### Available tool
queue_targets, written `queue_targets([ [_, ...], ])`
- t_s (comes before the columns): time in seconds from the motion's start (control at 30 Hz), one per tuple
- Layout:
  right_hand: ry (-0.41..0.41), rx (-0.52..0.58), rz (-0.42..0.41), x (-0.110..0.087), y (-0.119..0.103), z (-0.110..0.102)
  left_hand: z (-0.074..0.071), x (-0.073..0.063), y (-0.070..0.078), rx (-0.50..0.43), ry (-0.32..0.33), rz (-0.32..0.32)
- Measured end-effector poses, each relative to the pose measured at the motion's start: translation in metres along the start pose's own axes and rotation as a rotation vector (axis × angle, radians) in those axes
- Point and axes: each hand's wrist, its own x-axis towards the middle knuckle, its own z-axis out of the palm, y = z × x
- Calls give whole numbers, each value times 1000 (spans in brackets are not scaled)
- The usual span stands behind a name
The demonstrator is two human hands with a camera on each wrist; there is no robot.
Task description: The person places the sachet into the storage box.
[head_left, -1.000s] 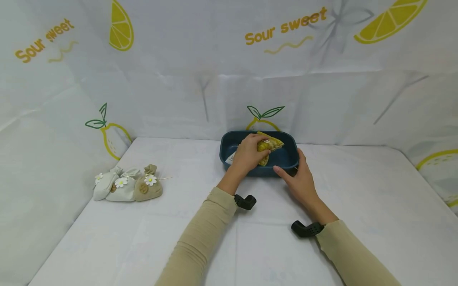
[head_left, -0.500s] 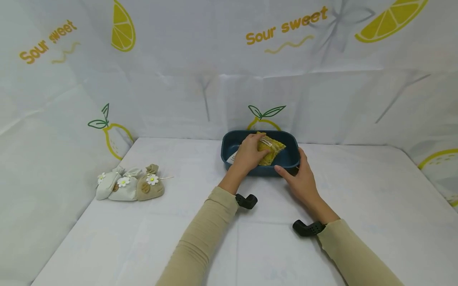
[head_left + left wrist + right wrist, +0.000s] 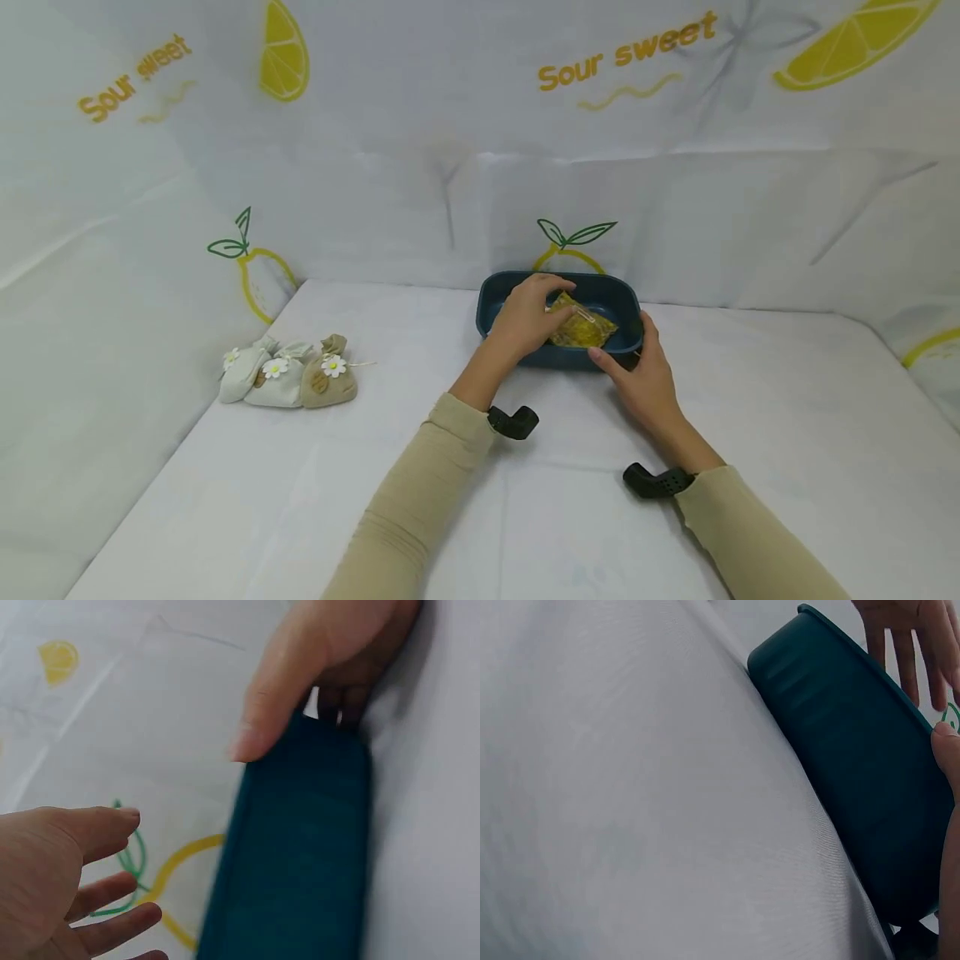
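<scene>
A dark teal rectangular tub [image 3: 558,358] stands on the white-covered table near the back wall. In it lies a yellow patterned packet [image 3: 583,331] with a small white label. My left hand [image 3: 528,317] is over the tub, just left of the packet; the left wrist view shows its fingers [image 3: 112,889] spread and holding nothing. My right hand [image 3: 647,387] grips the tub's right front corner, thumb on the rim and fingers round the side. The right wrist view shows the tub's outer wall [image 3: 847,750] and the right thumb [image 3: 946,746] at its rim.
To the left sit three small cloth pouches with white flowers: a pale one [image 3: 242,373], a white one [image 3: 276,387] and a tan one [image 3: 328,385]. A white printed cloth wall [image 3: 390,208] rises right behind the tub.
My left hand has let go of the yellow packet, which has settled lower in the tub. The right hand keeps its grip on the corner. The head view has shifted slightly left.
</scene>
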Motion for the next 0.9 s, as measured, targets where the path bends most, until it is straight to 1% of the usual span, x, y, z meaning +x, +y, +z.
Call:
queue_targets([
  [0.1,3,5,6,1,0,-1,-20,-12,5,22,-13,15],
  [0.17,2,1,12,2,0,-1,-34,-20,5,49,-21,20],
  [0.3,-5,-5,17,3,0,0,-61,-40,-3,82,-32,22],
  [0.37,-4,-3,14,3,0,1,-76,-51,-11,106,-25,17],
  [0.47,-4,-3,16,2,1,1,-98,-72,-28,168,1,5],
  [0.53,-4,-3,19,1,1,1,-112,-88,-43,197,23,-1],
  [0.67,-3,-5,17,1,0,1,-136,-121,-75,210,82,-43],
  [0.8,4,-3,4,2,-1,2,-154,-150,-109,185,152,-59],
  [0.9,0,-2,1,2,-1,4,-159,-167,-133,157,160,-71],
])
